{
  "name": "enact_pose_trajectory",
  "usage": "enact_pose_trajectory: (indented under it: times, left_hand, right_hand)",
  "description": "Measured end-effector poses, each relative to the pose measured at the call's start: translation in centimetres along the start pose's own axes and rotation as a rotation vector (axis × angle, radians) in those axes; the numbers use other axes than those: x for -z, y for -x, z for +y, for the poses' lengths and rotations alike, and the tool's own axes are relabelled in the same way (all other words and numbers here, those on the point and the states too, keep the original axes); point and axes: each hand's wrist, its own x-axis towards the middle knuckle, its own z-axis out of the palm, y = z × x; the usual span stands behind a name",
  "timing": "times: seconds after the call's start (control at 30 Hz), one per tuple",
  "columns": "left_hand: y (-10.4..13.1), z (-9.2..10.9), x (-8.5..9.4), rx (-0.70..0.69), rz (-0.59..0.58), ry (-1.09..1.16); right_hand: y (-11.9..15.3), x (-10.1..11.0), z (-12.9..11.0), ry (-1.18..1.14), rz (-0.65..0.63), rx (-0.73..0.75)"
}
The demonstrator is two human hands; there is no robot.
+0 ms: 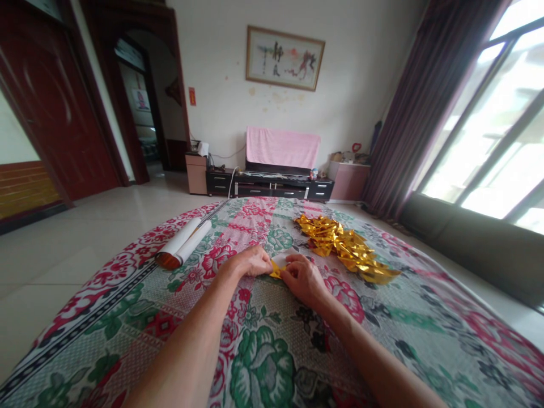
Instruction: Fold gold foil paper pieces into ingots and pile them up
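Observation:
Between my two hands is a small piece of gold foil paper (278,263), gold on one side and whitish on the other, partly folded. My left hand (254,261) pinches its left edge, with the fingers closed together. On the other side my right hand (302,276) grips the paper's right edge between thumb and fingers. Both hands rest low over the flowered cloth (263,362). Just beyond my right hand lies a pile of folded gold foil pieces (340,242). The fingertips hide part of the paper.
A curled roll of white-backed sheets (185,242) lies on the cloth at left. Past the table's far edge stand a black TV cabinet (272,187) and a pink cloth (283,146) draped over a screen. A dark curtain (408,107) hangs by the window at right.

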Motion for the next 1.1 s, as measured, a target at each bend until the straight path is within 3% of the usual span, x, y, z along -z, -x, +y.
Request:
enact_pose_trajectory:
  times: [1.1]
  left_hand:
    - [-1.1,-0.9,-0.8,-0.034,0.024,-0.062]
  right_hand:
    - [0.0,0.1,0.0,-0.006,-0.008,0.007]
